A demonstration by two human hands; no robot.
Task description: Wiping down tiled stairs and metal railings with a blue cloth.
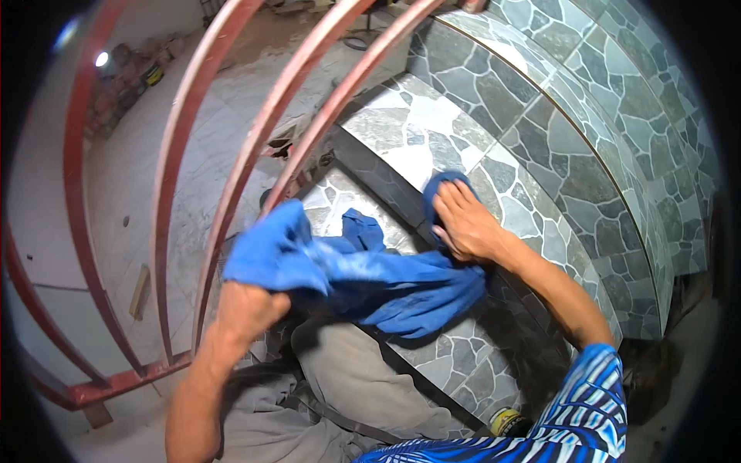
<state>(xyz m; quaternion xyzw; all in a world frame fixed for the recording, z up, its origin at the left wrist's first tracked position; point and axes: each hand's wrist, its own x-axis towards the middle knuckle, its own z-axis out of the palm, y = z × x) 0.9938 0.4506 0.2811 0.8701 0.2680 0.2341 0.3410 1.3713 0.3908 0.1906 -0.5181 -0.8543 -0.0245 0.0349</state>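
Note:
A blue cloth (405,283) stretches between my two hands, above a stair step. My left hand (252,304) grips its near left end beside the red metal railing, with the fingers mostly covered by fabric. On the right, my right hand (463,223) presses a bunched part of the cloth against the edge of a stone-patterned tiled tread (521,202). A dark riser (388,179) drops below that tread to a lower tiled step (457,353). Part of the lower step is hidden under the cloth and my knee.
Red railing bars (255,150) curve along the left. Higher tiled risers (556,139) climb at the right. A yellow-labelled can (508,421) stands beside my right sleeve. Beyond the railing, a wood piece (139,292) lies on the dusty floor (191,156), with rubble (113,92) farther back.

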